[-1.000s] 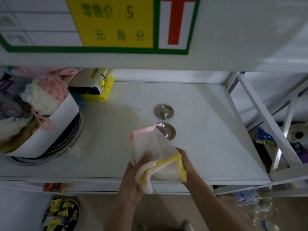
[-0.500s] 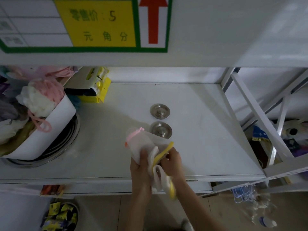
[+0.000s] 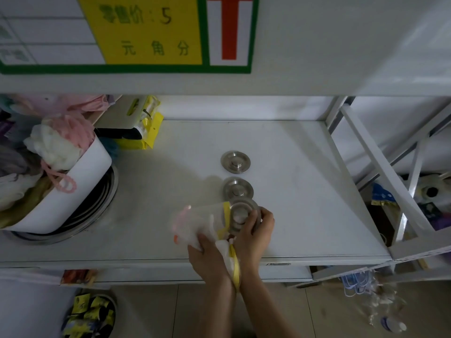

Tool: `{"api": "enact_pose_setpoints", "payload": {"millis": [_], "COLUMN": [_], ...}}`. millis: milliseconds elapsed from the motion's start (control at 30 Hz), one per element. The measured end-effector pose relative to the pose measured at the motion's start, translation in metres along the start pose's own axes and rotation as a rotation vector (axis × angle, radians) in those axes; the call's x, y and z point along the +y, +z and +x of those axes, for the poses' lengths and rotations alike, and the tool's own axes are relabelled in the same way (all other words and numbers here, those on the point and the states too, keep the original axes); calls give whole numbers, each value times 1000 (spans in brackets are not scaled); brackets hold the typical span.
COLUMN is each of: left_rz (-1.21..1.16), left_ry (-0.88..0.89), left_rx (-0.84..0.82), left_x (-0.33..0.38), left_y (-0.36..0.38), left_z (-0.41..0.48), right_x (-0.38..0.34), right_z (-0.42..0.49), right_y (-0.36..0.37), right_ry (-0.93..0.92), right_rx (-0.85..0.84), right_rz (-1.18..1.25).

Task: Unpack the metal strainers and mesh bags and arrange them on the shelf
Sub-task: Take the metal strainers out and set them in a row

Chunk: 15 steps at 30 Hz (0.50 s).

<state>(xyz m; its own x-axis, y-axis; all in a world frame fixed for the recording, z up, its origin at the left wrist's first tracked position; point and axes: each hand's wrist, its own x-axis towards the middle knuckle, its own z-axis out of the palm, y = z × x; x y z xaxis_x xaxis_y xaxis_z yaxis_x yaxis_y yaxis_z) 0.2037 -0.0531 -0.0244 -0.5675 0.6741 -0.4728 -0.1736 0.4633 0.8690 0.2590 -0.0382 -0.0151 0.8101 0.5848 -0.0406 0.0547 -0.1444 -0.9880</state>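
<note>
Two round metal strainers stand in a row on the white shelf [image 3: 305, 191]: one farther back [image 3: 235, 161] and one nearer [image 3: 237, 188]. A third metal strainer [image 3: 241, 214] sits just in front of them, gripped at its right rim by my right hand [image 3: 256, 234]. My left hand [image 3: 207, 258] holds white mesh bags [image 3: 200, 223] with pink and yellow trim, pressed against the strainer's left side. A yellow band hangs down between my wrists.
A white tub [image 3: 80, 189] heaped with pink and white mesh puffs rests in a metal basin [image 3: 107, 203] at the shelf's left. Yellow packages [image 3: 144, 128] lie behind it. A price sign [image 3: 146, 32] hangs above. A white rack frame [image 3: 380, 167] stands at right.
My right hand has drawn a third metal strainer out of the mesh bags and brought it in front of the other two. The bags have slid left in my left hand.
</note>
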Motion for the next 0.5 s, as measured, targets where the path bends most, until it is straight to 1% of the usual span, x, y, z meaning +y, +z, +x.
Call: {"api": "enact_pose_setpoints", "payload": {"millis": [33, 100, 167, 200, 267, 367, 400, 467, 500], "left_rz": [-42, -75, -140, -155, -188, -258, -291, -251, -256], "left_ry": [-68, -115, -102, -75, -112, -187, -249, -284, -306], "left_rx": [-11, -16, 2, 45, 80, 67, 37, 109, 103], "left_x": [0, 4, 4, 8, 14, 14, 8, 11, 19], "left_y": [-1, -2, -3, -3, -2, -2, -1, -1, -2], "left_z": [-2, -8, -9, -13, -18, -19, -14, -6, -5], "right_x": [0, 4, 11, 14, 20, 29, 31, 37, 42], "right_z": [1, 2, 2, 3, 5, 8, 8, 9, 10], "right_y": [1, 2, 4, 4, 4, 2, 1, -3, -4], "right_ry": [15, 72, 168, 224, 298, 289, 275, 242, 212], "right_rx": [34, 66, 56, 42, 5, -47, -70, -111, -132], "right_rz": [15, 63, 72, 78, 65, -7, -52, -118, -130]}}
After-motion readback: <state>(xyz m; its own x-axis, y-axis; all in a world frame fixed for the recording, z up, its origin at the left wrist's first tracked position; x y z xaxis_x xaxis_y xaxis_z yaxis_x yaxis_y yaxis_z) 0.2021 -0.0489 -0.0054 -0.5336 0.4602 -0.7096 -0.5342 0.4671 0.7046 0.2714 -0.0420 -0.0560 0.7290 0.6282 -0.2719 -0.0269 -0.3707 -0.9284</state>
